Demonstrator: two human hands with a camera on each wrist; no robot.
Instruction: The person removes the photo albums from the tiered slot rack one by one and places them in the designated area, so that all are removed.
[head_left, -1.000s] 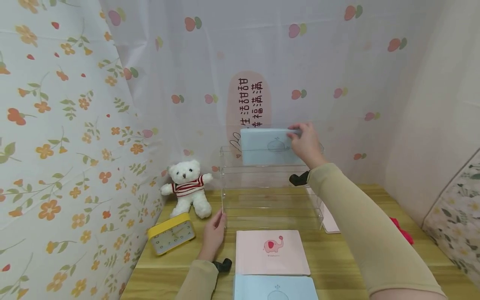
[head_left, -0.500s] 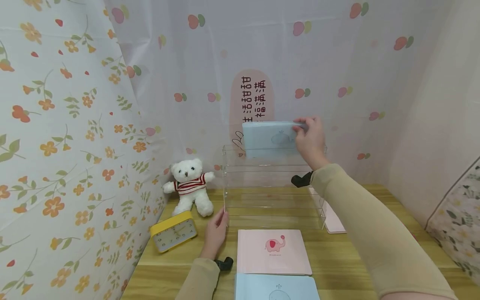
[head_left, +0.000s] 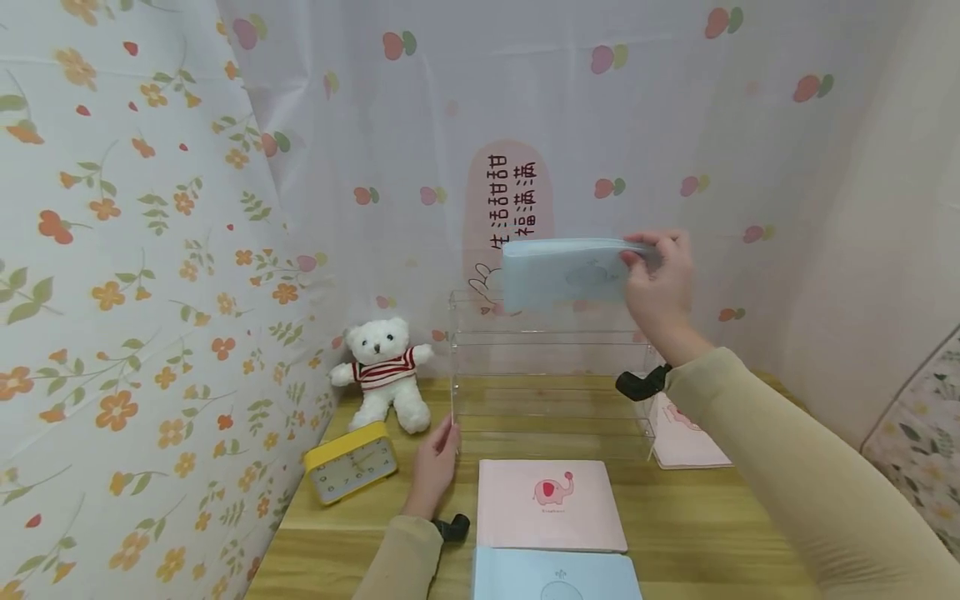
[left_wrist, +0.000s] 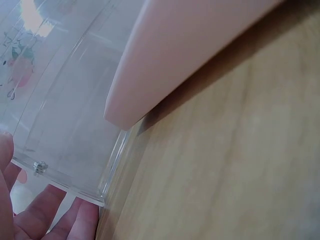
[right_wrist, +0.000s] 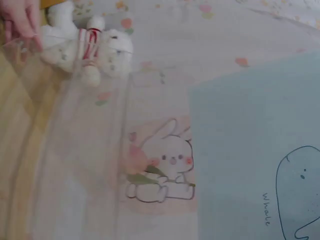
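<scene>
My right hand pinches the right end of a light blue notebook with a whale drawing, held up over the top of a clear acrylic rack. The word "Whale" shows on its cover in the right wrist view. Low on the rack's left side, my left hand grips the edge of the side panel; in the left wrist view, fingers lie behind that panel and the thumb in front. A pink elephant notebook lies flat before the rack, with another blue whale notebook nearer me.
A white teddy bear in a striped sweater sits left of the rack. In front of it stands a yellow alarm clock. Another pink notebook lies at the rack's right side. A printed curtain hangs behind the wooden table.
My right hand has raised the blue notebook up out of the rack's top tier and moved it to the right. The left hand stays at the rack's side.
</scene>
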